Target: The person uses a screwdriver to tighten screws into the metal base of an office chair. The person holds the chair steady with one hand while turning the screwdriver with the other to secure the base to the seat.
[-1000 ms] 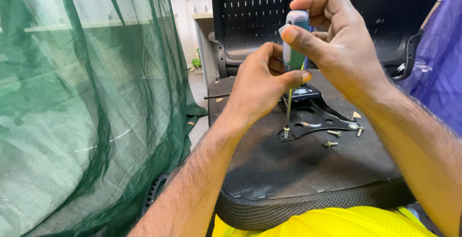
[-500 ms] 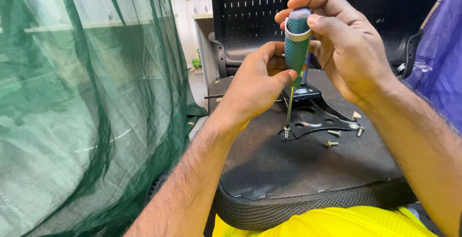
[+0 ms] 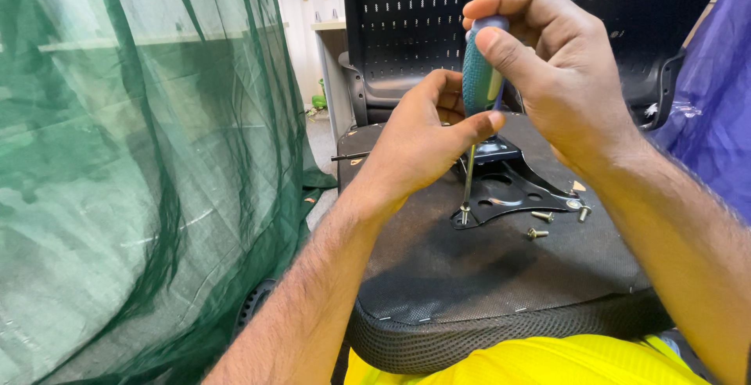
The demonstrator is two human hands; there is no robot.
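On the upturned mesh chair seat [image 3: 469, 275], both hands work a screwdriver [image 3: 479, 88].
Right hand [image 3: 563, 80] has shifted, fist wrapping the ribbed teal handle; left hand [image 3: 426, 138] pinches the steel shaft.

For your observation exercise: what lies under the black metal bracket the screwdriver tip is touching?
The bracket lies flat on the dark fabric underside of a chair seat. Two loose screws lie beside it. Anything directly beneath the plate is covered.

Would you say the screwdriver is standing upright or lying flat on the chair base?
Upright. The screwdriver stands nearly vertical, handle in the right hand, left hand steadying it, tip at a corner screw of the black metal bracket.
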